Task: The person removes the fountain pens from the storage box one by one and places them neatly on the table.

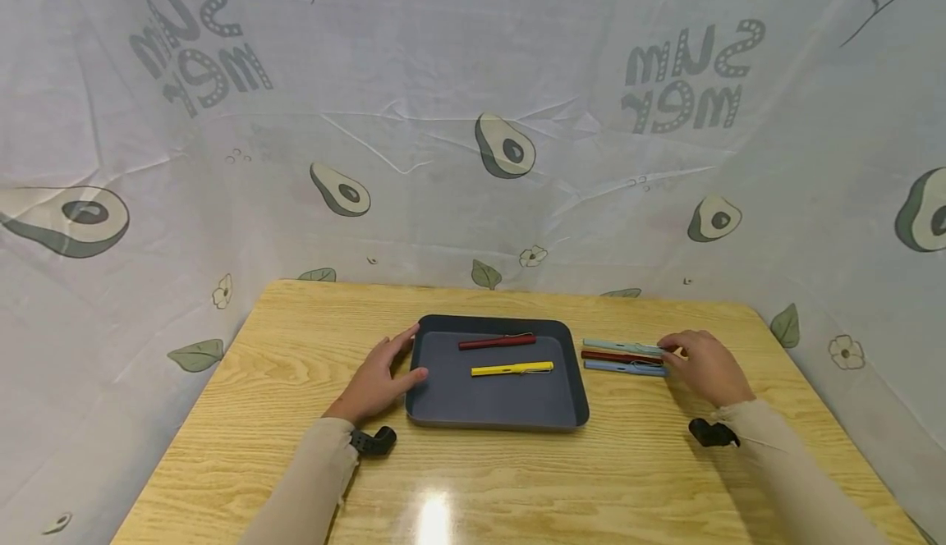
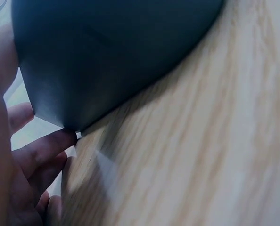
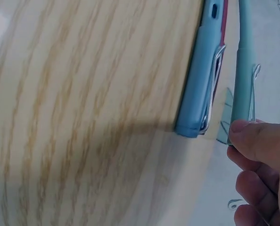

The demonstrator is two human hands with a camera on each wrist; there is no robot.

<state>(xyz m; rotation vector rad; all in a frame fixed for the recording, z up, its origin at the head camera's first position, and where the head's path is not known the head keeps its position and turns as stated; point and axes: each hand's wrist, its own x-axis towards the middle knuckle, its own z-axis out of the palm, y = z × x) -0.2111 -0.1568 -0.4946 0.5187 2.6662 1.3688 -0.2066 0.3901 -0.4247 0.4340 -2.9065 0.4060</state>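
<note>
My right hand (image 1: 708, 364) pinches the end of a pale green pen (image 3: 245, 70) between thumb and fingers, by its metal clip. Beside that pen lie a dark red pen (image 1: 621, 358) and a light blue pen (image 1: 625, 368), both on the table right of a dark grey tray (image 1: 488, 423). At the tray's left edge, my left hand (image 1: 377, 379) holds the rim, thumb over it and fingers against the outer wall (image 2: 107, 52). Inside the tray are another dark red pen (image 1: 497, 342) and a yellow pen (image 1: 512, 369).
A wooden table (image 1: 310, 323) carries everything. Behind it hangs a pale curtain (image 1: 414, 241) printed with avocados and leaves, reaching down both sides. Black straps with small devices sit on the left wrist (image 1: 373, 441) and right wrist (image 1: 714, 432).
</note>
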